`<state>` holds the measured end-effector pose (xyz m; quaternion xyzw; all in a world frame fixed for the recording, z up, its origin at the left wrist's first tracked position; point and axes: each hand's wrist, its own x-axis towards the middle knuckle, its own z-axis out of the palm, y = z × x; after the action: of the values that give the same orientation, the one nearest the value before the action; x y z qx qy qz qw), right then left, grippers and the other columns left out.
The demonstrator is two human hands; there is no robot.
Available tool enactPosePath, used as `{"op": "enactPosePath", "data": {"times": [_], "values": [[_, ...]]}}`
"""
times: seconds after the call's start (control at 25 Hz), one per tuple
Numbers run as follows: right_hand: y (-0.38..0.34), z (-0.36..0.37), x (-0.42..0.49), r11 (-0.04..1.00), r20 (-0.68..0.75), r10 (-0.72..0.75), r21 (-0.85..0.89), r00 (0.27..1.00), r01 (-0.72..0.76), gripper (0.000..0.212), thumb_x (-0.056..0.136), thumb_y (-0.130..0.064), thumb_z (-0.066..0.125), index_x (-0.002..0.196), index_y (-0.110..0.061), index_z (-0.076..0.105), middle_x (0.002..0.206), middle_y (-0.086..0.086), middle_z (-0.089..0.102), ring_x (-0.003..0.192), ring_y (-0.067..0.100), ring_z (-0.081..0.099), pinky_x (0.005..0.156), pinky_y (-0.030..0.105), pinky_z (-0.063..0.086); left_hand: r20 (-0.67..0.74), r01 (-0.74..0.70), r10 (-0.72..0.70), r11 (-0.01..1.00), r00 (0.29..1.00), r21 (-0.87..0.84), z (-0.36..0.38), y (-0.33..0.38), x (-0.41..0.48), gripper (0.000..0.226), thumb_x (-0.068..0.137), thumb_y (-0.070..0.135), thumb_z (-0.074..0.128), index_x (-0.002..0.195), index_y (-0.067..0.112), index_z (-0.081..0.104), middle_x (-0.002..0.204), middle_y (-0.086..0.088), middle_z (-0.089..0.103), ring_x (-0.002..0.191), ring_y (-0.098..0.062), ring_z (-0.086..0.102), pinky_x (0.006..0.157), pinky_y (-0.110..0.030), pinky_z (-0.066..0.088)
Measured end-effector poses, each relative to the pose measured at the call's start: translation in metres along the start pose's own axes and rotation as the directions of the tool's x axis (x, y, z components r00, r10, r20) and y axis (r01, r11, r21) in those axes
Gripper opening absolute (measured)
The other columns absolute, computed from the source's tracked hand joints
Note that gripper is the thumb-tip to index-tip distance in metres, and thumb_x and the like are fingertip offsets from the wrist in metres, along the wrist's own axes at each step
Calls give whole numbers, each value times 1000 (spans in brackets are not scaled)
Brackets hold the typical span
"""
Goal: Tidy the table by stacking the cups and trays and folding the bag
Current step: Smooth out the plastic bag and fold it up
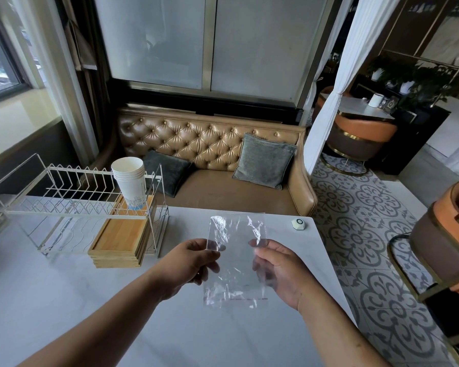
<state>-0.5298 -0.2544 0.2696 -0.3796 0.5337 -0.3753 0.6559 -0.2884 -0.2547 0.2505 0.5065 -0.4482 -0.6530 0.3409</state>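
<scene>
A clear plastic bag (236, 260) hangs crinkled above the white table (64, 300), held up between both hands. My left hand (188, 263) pinches its left edge and my right hand (278, 268) pinches its right edge, fingers partly behind the film. Several white paper cups (130, 178) are nested into one stack that stands on the far end of a pile of wooden trays (121, 239) to the left of the hands.
A white wire dish rack (72, 192) straddles the trays at the table's left. A small white puck-like device (298, 224) lies near the far right corner. A tufted leather sofa (210, 160) stands beyond the table; chairs and tiled floor lie to the right.
</scene>
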Motion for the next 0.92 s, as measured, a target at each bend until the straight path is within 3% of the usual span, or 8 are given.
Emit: {"op": "enactPosePath", "data": {"times": [0.12, 0.2, 0.28, 0.4, 0.52, 0.72, 0.8, 0.92], "values": [[0, 2, 3, 998, 33, 13, 54, 999, -14, 25, 97, -1, 52, 101, -15, 72, 63, 7, 51, 57, 18, 41, 49, 25, 34, 32, 32, -29, 997, 999, -73, -2, -1, 2, 23, 101, 8, 61, 121, 15, 71, 87, -24, 70, 67, -26, 57, 60, -30, 46], [2, 5, 5, 997, 32, 3, 72, 999, -5, 24, 94, 3, 52, 87, -14, 67, 61, 5, 41, 54, 18, 35, 49, 26, 31, 71, 40, -29, 985, 997, -169, -4, -2, 3, 22, 101, 3, 57, 107, 16, 74, 88, -27, 64, 76, -31, 55, 67, -34, 46], [3, 8, 5, 997, 32, -4, 83, 999, 2, 23, 92, 2, 59, 77, -16, 64, 60, 5, 45, 51, 19, 40, 48, 26, 31, 64, 26, -13, 981, 998, -195, -5, -2, 4, 39, 101, -4, 48, 81, 16, 74, 79, -17, 60, 65, -26, 56, 57, -30, 46], [3, 11, 5, 996, 24, -5, 90, 1000, 3, 24, 90, 0, 65, 72, -17, 68, 64, 5, 57, 51, 19, 52, 47, 28, 38, 45, 38, -29, 976, 999, -213, -5, -1, 7, 48, 99, -10, 40, 73, 14, 73, 74, -13, 61, 59, -25, 57, 48, -27, 47], [4, 13, 7, 995, 23, -32, 97, 999, 29, 25, 92, -1, 62, 75, -16, 72, 73, 8, 66, 60, 22, 61, 53, 30, 47, 37, 49, -43, 983, 998, -174, -8, -5, 5, 44, 101, -3, 39, 81, 13, 74, 80, -16, 61, 62, -27, 53, 50, -30, 42], [9, 6, 10, 997, 23, -27, 68, 999, 26, 33, 95, -12, 46, 85, -4, 76, 89, 16, 76, 76, 29, 70, 66, 38, 57, 67, 133, -123, 974, 990, -184, -14, -6, 4, 37, 101, 27, 45, 99, 11, 79, 96, -13, 75, 73, -25, 65, 64, -33, 50], [15, 6, 11, 994, -1, -56, -94, 998, 55, 28, 95, -8, 53, 82, -9, 78, 88, 13, 77, 75, 24, 71, 68, 36, 57, 20, 111, -109, 990, 994, -92, -17, -7, 4, 17, 98, 21, 60, 104, 18, 76, 100, -9, 75, 75, -22, 67, 63, -33, 53], [28, 13, 12, 963, 10, -95, -254, 995, 95, 32, 90, 6, 57, 103, -17, 76, 82, 6, 75, 67, 19, 65, 69, 29, 54, -69, 55, -56, 998, 996, -10, -19, -12, 1, 39, 91, 3, 74, 121, 26, 65, 100, -11, 76, 73, -18, 68, 63, -31, 54]]}}
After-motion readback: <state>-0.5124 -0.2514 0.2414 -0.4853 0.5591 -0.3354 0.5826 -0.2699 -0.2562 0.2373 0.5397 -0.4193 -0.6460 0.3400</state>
